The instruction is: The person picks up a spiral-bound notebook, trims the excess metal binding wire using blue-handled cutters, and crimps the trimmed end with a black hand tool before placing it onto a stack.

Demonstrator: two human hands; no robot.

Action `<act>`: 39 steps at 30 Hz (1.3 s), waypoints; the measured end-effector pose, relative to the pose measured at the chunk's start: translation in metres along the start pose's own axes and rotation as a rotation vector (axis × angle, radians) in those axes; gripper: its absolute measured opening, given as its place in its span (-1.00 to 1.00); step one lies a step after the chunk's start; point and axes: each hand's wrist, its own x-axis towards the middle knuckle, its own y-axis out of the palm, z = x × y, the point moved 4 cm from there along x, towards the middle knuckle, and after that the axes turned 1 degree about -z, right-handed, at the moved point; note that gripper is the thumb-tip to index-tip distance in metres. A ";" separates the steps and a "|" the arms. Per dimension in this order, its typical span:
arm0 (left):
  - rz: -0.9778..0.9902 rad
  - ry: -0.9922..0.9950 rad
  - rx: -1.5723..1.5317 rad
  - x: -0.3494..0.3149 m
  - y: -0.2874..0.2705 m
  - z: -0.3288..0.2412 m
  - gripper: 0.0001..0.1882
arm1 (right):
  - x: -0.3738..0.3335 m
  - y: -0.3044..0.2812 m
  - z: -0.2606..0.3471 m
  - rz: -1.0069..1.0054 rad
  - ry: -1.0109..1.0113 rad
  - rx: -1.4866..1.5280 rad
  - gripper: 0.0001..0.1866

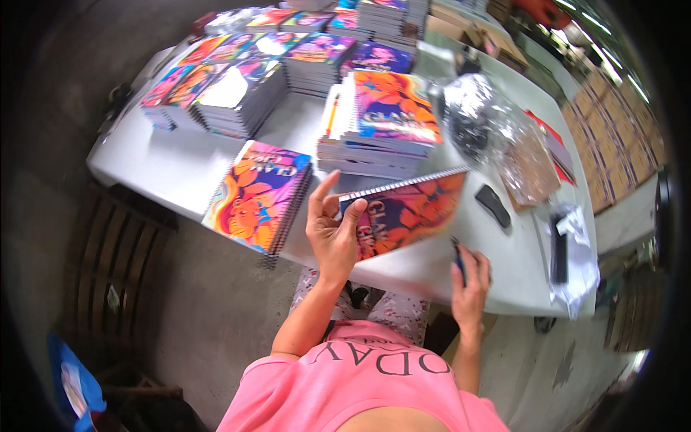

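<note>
My left hand (331,234) grips a spiral-bound notebook (414,212) at its left end, with the thumb on the colourful cover. The notebook is tilted, its wire binding along the upper edge. By the table's front edge, my right hand (471,281) is closed around a small dark tool (460,261) with some blue on it; its exact kind is hard to make out. Just beyond the held notebook stands a stack of notebooks (374,162). A lower pile of similar notebooks (259,194) lies to the left, over the table edge.
Several tall notebook stacks (241,108) fill the far left of the white table (169,162). Clear plastic wrap (471,119), a black oblong object (493,207) and a crumpled white bag (579,270) lie at the right. Cartons (612,129) are piled beyond; a slatted wooden piece (111,259) stands at left.
</note>
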 end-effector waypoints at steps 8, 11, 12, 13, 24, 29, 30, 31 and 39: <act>-0.063 -0.081 -0.345 -0.003 -0.036 -0.034 -0.73 | 0.023 0.018 -0.029 -0.093 0.103 -0.393 -0.47; -0.120 -0.012 -0.480 -0.001 -0.049 -0.062 -0.84 | 0.054 0.047 0.021 0.010 0.106 0.962 -0.34; -0.131 0.023 -0.514 0.001 -0.055 -0.069 -0.85 | 0.059 0.061 0.035 0.065 0.188 1.363 -0.31; -0.206 0.067 -0.510 0.003 -0.071 -0.069 -0.86 | 0.068 0.063 0.053 0.150 0.160 1.512 -0.30; -0.608 0.145 0.153 0.051 -0.188 -0.060 -0.71 | 0.179 0.116 0.246 0.431 -0.204 0.600 -0.59; -0.491 0.144 1.074 0.061 -0.211 -0.012 -0.70 | 0.182 0.203 0.219 0.291 -0.549 0.271 -0.62; -0.509 0.123 0.906 0.059 -0.216 -0.008 -0.71 | 0.172 0.205 0.222 0.262 -0.568 0.225 -0.63; -0.523 0.102 0.736 0.058 -0.218 -0.003 -0.72 | 0.165 0.208 0.225 0.230 -0.586 0.176 -0.64; -0.575 0.273 0.289 0.057 -0.206 0.027 -0.83 | 0.147 0.235 0.223 0.118 -0.420 0.345 -0.59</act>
